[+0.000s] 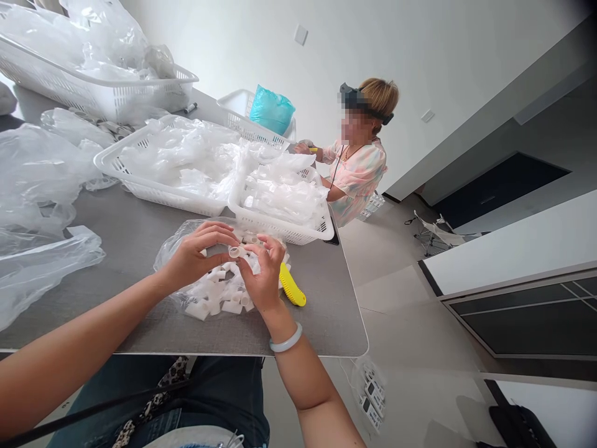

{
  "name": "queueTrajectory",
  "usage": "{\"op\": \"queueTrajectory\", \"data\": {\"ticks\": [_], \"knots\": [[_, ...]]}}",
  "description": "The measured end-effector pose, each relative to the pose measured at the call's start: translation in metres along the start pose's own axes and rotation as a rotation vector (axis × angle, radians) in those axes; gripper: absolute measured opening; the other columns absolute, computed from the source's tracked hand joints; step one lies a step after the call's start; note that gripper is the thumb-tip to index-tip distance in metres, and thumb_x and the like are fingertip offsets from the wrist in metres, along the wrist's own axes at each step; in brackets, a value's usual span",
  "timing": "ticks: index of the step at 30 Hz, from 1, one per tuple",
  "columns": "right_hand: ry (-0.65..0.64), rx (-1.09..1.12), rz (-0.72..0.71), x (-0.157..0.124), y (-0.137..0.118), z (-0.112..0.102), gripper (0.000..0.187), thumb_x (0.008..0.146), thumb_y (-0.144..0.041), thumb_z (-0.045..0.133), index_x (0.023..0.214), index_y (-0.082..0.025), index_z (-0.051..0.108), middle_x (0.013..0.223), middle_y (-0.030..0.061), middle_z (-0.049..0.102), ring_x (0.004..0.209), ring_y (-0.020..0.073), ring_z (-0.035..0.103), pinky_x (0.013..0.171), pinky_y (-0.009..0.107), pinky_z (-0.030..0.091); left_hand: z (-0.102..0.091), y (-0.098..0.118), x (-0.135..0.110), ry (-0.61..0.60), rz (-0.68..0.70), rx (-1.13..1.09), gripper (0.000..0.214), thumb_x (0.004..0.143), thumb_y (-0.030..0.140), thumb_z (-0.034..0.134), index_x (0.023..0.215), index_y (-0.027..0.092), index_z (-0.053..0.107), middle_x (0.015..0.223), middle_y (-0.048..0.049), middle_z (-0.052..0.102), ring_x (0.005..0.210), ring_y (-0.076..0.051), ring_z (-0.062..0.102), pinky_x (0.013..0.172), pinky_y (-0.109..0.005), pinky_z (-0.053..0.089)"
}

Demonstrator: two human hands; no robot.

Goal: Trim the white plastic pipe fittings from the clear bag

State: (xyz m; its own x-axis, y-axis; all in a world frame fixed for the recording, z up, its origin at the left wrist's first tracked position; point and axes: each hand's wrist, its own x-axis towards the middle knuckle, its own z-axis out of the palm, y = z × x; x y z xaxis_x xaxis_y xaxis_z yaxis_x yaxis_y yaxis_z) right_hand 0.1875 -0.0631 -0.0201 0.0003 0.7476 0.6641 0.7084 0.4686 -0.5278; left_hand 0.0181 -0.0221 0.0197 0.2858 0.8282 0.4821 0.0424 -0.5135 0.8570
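A small white plastic tube fitting (234,252) is pinched between both hands over the table, its round opening facing up toward me. My left hand (198,252) closes on its left side with thumb and fingertips. From the other side, my right hand (263,270) grips it between thumb and forefinger. Beneath the hands lies a heap of similar white fittings (232,306) on a clear plastic bag (168,252). Just right of my right hand rests a curved yellow tool (293,286) with a ridged edge; its exact kind is unclear.
White baskets (181,202) (284,229) filled with clear bags stand behind the heap. A larger basket (107,93) is farther left. Loose plastic bags (37,186) cover the table's left side. Across the table a person (359,162) works near a teal bag (272,111). The table edge (359,323) runs at right.
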Motion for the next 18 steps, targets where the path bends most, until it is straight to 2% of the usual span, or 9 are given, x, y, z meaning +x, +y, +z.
{"op": "queueTrajectory", "data": {"ticks": [13,18], "knots": [[-0.014,-0.031,0.011,-0.0008,0.0041,0.0043,0.019,0.094,-0.039,0.059,0.107,-0.028,0.066,0.123,0.0103,0.053,0.123,0.0251,0.048,0.102,0.046,0.046,-0.0006,-0.0024,0.0019,-0.007,-0.031,-0.027,0.014,0.068,0.037,0.083,0.079,0.030,0.079,0.089,-0.0094,0.072,0.107,-0.035,0.062,0.105,-0.048,0.044],[0.047,-0.056,-0.027,-0.0017,0.0061,0.0046,0.017,0.094,-0.039,0.058,0.106,-0.029,0.066,0.123,0.0098,0.051,0.122,0.0256,0.048,0.101,0.047,0.046,-0.0010,0.0016,0.0027,-0.009,-0.087,-0.089,0.025,0.061,0.030,0.089,0.083,0.029,0.078,0.093,-0.0107,0.072,0.110,-0.035,0.063,0.101,-0.041,0.048]]}}
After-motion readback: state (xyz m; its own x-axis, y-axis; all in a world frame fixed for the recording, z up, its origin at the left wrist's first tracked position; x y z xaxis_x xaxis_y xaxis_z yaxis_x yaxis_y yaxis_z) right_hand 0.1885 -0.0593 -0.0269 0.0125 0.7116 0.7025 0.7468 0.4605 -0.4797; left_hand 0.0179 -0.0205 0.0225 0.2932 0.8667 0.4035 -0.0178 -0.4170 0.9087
